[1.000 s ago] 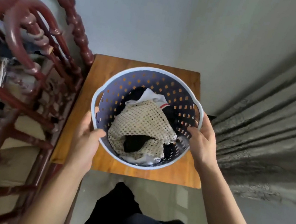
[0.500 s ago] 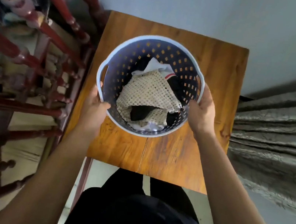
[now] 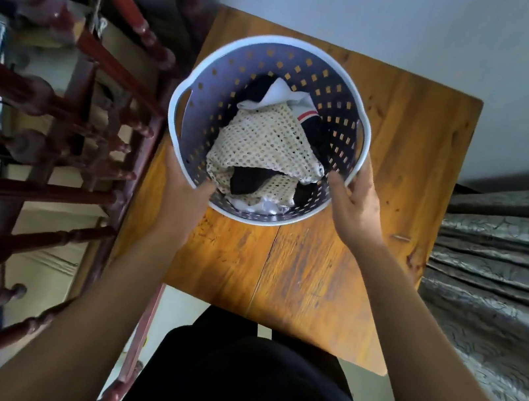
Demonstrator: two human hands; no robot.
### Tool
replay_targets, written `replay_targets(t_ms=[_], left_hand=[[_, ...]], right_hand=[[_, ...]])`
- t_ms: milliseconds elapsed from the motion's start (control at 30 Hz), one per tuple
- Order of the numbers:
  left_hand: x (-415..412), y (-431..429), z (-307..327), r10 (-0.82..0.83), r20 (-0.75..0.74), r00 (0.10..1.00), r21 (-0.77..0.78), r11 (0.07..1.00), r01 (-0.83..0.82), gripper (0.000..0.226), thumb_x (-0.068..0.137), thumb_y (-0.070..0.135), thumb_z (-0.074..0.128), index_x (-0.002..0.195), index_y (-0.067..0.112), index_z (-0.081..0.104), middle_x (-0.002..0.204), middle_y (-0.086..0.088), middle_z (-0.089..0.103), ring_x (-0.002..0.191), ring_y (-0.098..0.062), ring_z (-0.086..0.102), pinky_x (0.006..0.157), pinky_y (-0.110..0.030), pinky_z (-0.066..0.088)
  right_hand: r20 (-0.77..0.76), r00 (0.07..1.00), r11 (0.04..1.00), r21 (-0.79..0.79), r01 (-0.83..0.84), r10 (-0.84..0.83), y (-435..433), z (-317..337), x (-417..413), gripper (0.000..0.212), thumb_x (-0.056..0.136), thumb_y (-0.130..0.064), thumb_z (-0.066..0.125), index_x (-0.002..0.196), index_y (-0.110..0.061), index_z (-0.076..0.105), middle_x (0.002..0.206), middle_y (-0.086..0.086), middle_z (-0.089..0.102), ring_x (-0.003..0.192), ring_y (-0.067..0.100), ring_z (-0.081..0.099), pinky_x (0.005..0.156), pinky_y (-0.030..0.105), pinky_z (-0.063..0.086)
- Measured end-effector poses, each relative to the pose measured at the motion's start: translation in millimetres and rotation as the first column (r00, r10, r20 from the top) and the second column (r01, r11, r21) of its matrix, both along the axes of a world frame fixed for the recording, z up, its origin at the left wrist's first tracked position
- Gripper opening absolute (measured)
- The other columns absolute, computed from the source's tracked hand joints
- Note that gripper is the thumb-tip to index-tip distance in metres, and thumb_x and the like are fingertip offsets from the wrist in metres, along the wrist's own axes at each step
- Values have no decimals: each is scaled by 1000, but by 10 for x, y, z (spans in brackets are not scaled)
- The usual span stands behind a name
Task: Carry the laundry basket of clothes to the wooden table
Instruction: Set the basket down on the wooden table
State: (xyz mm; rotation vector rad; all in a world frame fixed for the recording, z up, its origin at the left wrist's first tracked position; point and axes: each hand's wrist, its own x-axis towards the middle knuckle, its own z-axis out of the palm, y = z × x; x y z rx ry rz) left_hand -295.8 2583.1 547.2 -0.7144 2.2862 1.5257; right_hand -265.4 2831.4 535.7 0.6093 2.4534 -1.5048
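Head view looks straight down for me onto the laundry basket (image 3: pixel 282 47), a round, pale blue tub with a perforated wall and a cut-out handle on each side. It sits over the far left part of the wooden bench (image 3: pixel 374 217), its left rim reaching past the bench's left edge; I cannot tell whether its base touches the wood. Its mouth opens upward toward me, and being round it has no long axis, though the two handles line up left to right. Inside lies a cream open-knit garment (image 3: pixel 265 145) on top, over black clothing (image 3: pixel 245 181) and white cloth (image 3: pixel 281 94) with a red stripe. My left hand (image 3: pixel 183 198) grips the near left rim, thumb hooked inside, fingers wrapped outside. My right hand (image 3: pixel 356 204) clasps the near right rim the same way.
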Motion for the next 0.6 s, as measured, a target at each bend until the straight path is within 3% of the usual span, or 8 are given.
replay_targets(t_ms=[100,200,267,333,400,433,500,600], left_hand=[[198,151,-19,-5,23,1000,-3,1000,5,93,91,5,57,159,28,-3,152,5,41,127,-15,51,96,-19,45],[222,169,-74,-9,13,1000,-46,999,9,90,94,6,45,157,30,-15,154,-18,43,111,-35,62,85,-42,55],[91,112,-111,-10,-16,1000,-65,998,9,88,93,1,39,157,28,-15,156,-11,39,113,-35,60,87,-48,56],[-120,29,-124,-19,-56,998,-95,995,13,83,95,-4,37,158,17,-13,153,8,25,129,-11,43,106,-20,41],[-368,-78,-149,-45,-84,995,-161,986,31,78,96,-6,35,159,11,-8,162,1,17,137,-6,30,96,6,24],[-495,-134,-174,-62,-96,993,-182,982,44,76,96,-5,35,159,11,-6,166,-5,12,144,-13,26,101,3,22],[-743,-254,-264,-120,-110,987,-217,972,94,76,96,-5,34,160,12,-5,167,-13,14,149,-26,27,116,-23,28],[-1099,-337,-375,-178,-136,975,-252,958,140,76,94,-6,35,159,9,-2,165,-18,20,149,-30,29,118,-43,29]], right_hand=[[-43,998,999,7,-42,42,-101,-66,174,80,113,-50,46,175,-25,2,169,12,46,140,28,63,115,50,54],[-103,982,984,98,-148,158,-220,-179,268,87,107,-72,33,168,-39,-20,178,29,22,157,52,42,119,61,50],[-51,989,988,69,-139,142,-283,-173,234,98,102,-79,33,169,-33,-21,182,20,13,162,44,35,116,60,53],[-48,987,987,49,-152,154,-321,-161,166,101,103,-75,42,172,-26,-12,182,13,16,164,35,35,115,58,54],[-49,987,989,8,-151,151,-342,-114,62,106,101,-66,56,172,-27,-12,181,9,21,159,29,45,117,56,54],[-40,988,988,-8,-152,152,-351,-102,-6,115,98,-64,62,171,-27,-18,182,8,19,156,28,49,118,54,54],[-5,987,987,3,-161,161,-393,-84,-155,128,92,-63,69,167,-30,-30,184,8,12,152,29,54,119,53,53],[4,987,987,8,-162,162,-450,-118,-402,135,94,-59,74,162,-31,-39,185,7,8,153,31,53,120,54,51]])
